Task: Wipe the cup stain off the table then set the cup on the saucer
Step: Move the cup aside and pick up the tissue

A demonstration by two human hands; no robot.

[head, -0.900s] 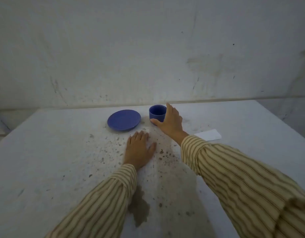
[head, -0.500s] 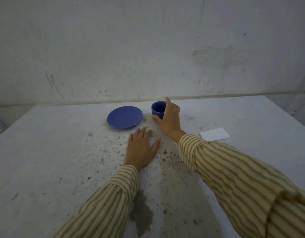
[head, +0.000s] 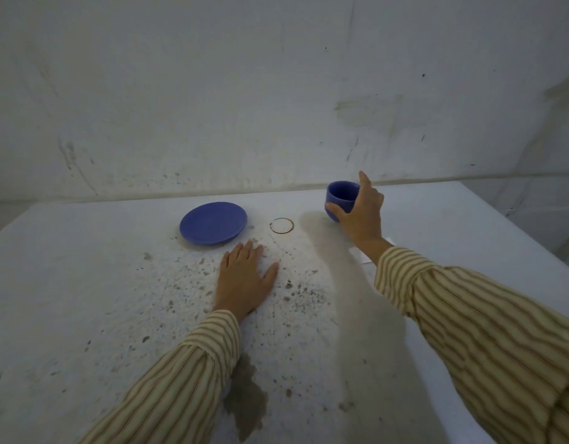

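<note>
My right hand [head: 361, 216] grips a blue cup [head: 340, 197], held lifted above the white table [head: 84, 283], to the right of where it stood. A thin brown ring stain [head: 281, 225] shows on the table between the cup and a blue saucer [head: 213, 222]. The saucer lies flat and holds nothing. My left hand [head: 246, 278] rests flat on the table just in front of the saucer and the stain, fingers spread, holding nothing.
A white paper napkin [head: 360, 254] lies on the table, mostly hidden under my right wrist. Dark specks and a brown blotch [head: 246, 398] mark the tabletop near my left sleeve. A scuffed white wall [head: 276, 91] rises right behind the table.
My right hand has lifted the cup and carried it to the right, uncovering the ring stain underneath. The left hand stays flat on the table.
</note>
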